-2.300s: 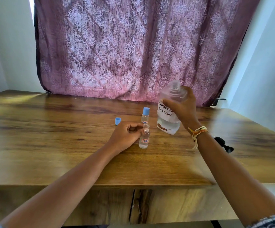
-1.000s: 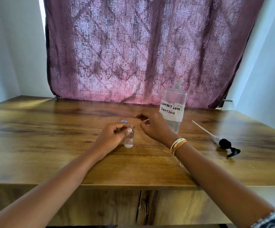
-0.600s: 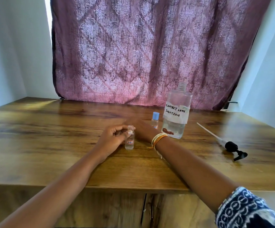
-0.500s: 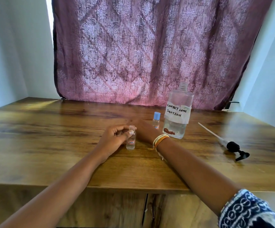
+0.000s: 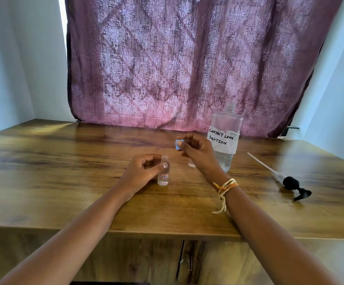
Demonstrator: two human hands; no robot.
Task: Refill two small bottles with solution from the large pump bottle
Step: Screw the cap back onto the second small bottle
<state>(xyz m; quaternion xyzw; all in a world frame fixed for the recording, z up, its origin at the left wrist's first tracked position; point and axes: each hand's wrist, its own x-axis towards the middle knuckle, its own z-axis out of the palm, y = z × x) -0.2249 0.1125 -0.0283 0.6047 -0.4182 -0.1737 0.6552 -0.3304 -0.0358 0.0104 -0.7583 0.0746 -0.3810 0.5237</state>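
since half a second ago the right hand (image 5: pixel 197 150) has risen off the table (image 5: pixel 64 182) and now hangs above it, pinching a small blue cap (image 5: pixel 177 144) between thumb and fingertips; before, it lay low behind the small bottle. the left hand (image 5: pixel 144 171) stays where it was, fingers and thumb curled round the open small bottle (image 5: pixel 163 171), which stands upright on the wood near the middle of the table, uncapped, with clear liquid inside.

its little label has a red outline and reads something like "17 b"; the marks are too small to be sure. the large bottle (image 5: pixel 225 136) stands upright just right of the right hand, neck open, with a white taped label handwritten "contact lens solution" and liquid low in its base. a second small bottle (image 5: pixel 191 163) is almost wholly hidden behind the right hand; only its pale lower part shows, so its cap cannot be seen.

to the far right the black pump head (image 5: pixel 292 185) lies on its side with its long clear tube pointing left and away. thread bands (image 5: pixel 225 186) circle the right wrist. a purple patterned curtain (image 5: pixel 187 58) hangs behind the table.
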